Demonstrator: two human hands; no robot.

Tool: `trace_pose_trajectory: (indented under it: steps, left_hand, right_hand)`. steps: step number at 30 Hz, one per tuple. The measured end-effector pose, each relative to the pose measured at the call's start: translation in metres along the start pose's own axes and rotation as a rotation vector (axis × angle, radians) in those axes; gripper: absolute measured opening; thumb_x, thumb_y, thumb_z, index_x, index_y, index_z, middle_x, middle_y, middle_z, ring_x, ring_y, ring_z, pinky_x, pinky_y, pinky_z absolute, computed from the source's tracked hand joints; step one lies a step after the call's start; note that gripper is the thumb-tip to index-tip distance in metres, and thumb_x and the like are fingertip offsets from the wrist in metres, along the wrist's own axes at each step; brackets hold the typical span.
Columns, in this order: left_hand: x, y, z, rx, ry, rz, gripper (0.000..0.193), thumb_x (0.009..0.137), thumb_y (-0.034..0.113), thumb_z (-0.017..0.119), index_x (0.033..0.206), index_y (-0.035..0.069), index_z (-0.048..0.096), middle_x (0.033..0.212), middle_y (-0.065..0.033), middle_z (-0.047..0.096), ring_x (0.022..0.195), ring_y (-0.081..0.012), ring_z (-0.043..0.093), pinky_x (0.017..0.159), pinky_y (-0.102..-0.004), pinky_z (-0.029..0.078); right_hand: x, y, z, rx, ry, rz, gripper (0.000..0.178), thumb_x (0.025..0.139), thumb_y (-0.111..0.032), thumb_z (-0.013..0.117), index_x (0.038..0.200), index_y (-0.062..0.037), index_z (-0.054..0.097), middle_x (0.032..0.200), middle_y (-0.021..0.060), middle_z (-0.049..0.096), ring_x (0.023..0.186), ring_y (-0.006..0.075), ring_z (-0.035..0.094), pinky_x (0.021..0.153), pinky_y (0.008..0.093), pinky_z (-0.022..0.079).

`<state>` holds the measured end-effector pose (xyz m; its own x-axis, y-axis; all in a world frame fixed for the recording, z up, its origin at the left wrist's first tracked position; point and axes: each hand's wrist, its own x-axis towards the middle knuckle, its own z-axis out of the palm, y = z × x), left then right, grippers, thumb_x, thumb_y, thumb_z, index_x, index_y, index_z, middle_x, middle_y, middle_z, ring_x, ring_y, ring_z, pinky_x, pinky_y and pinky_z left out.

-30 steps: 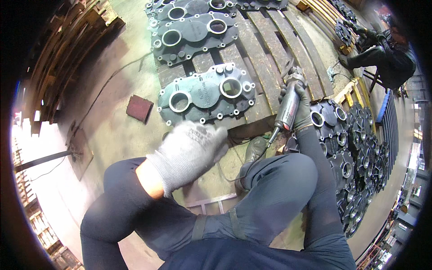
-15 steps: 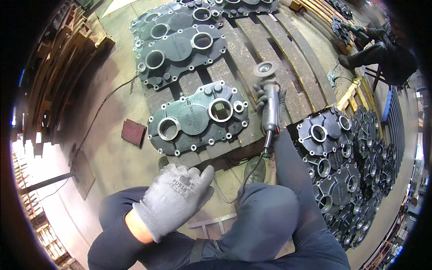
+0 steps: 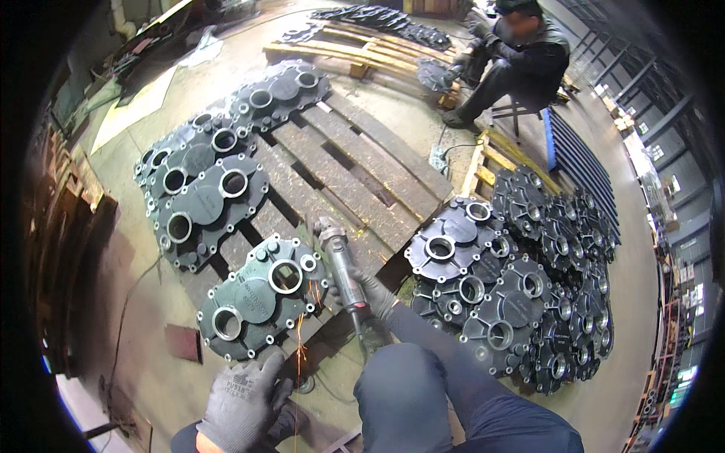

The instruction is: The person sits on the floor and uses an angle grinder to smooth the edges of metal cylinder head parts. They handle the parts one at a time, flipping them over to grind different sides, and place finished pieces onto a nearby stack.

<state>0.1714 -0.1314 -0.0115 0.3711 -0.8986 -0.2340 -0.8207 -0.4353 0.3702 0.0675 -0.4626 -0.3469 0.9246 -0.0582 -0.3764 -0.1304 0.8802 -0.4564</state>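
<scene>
A dark metal housing cover (image 3: 257,291) with two large round bores lies flat on the near end of the wooden pallet (image 3: 355,181). My right hand (image 3: 370,291), gloved in grey, is wrapped round an angle grinder (image 3: 346,273). The grinder stands tilted at the cover's right end, its disc turned nearly edge-on. Orange sparks (image 3: 300,343) stream down beside the cover's near right edge. My left hand (image 3: 243,404), also gloved, has its fingers curled at the cover's near edge; the fingertips are partly hidden.
More covers (image 3: 200,196) lie along the pallet's left side. Stacked covers (image 3: 506,302) stand to my right. A dark red block (image 3: 183,343) is on the floor at left. Across the pallet, a seated person (image 3: 521,60) works on another part (image 3: 436,74).
The view has swung right and up. The grinder has come from above the pallet to the cover's right end, and sparks now fly. My left hand has moved up to the cover's near edge.
</scene>
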Motion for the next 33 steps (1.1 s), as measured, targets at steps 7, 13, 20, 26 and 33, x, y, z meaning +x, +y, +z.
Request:
trace_pose_trajectory:
  steps: [7, 13, 20, 26, 33]
  left_hand:
    - [-0.01, 0.0, 0.001, -0.05, 0.027, 0.013, 0.039, 0.102, 0.028, 0.073, 0.135, 0.009, 0.067, 0.096, -0.0133, 0.073, 0.09, -0.0358, 0.072, 0.08, -0.0497, 0.055]
    - [-0.006, -0.002, 0.006, -0.072, 0.132, -0.01, 0.035, 0.103, 0.025, 0.074, 0.134, 0.009, 0.069, 0.097, -0.0161, 0.074, 0.093, -0.038, 0.073, 0.082, -0.0501, 0.056]
    - [-0.013, -0.007, 0.012, -0.048, 0.077, -0.031, 0.036, 0.104, 0.028, 0.072, 0.133, 0.007, 0.069, 0.1, -0.0216, 0.075, 0.096, -0.0424, 0.073, 0.083, -0.0536, 0.056]
    - [-0.013, -0.01, 0.013, -0.066, 0.027, -0.103, 0.036, 0.105, 0.028, 0.072, 0.132, 0.005, 0.069, 0.099, -0.0228, 0.075, 0.095, -0.0433, 0.073, 0.083, -0.0541, 0.056]
    - [-0.016, -0.014, 0.019, -0.038, 0.013, -0.098, 0.036, 0.105, 0.028, 0.071, 0.133, 0.005, 0.069, 0.098, -0.0225, 0.075, 0.096, -0.043, 0.073, 0.084, -0.0541, 0.056]
  right_hand:
    - [0.015, 0.014, -0.037, 0.465, -0.17, -0.084, 0.096, 0.101, -0.057, 0.077, 0.156, 0.0128, 0.041, 0.123, 0.0189, 0.071, 0.096, 0.0273, 0.079, 0.082, 0.0456, 0.071]
    - [0.003, -0.006, -0.03, 0.774, -0.337, -0.07, 0.106, 0.1, -0.056, 0.079, 0.162, 0.0147, 0.03, 0.124, 0.0202, 0.07, 0.097, 0.0262, 0.078, 0.087, 0.0452, 0.068]
    - [-0.014, -0.002, -0.006, 0.832, -0.325, -0.037, 0.103, 0.102, -0.055, 0.076, 0.166, 0.0108, 0.028, 0.129, 0.0196, 0.068, 0.099, 0.0251, 0.074, 0.087, 0.0427, 0.063]
    - [-0.03, -0.004, -0.008, 0.781, -0.284, -0.061, 0.102, 0.102, -0.058, 0.076, 0.164, 0.0105, 0.033, 0.126, 0.0192, 0.069, 0.098, 0.025, 0.074, 0.085, 0.0416, 0.064]
    - [-0.052, 0.015, -0.014, 0.54, -0.17, -0.058, 0.098, 0.103, -0.064, 0.072, 0.161, 0.0089, 0.041, 0.122, 0.0184, 0.07, 0.097, 0.0245, 0.073, 0.078, 0.0383, 0.062]
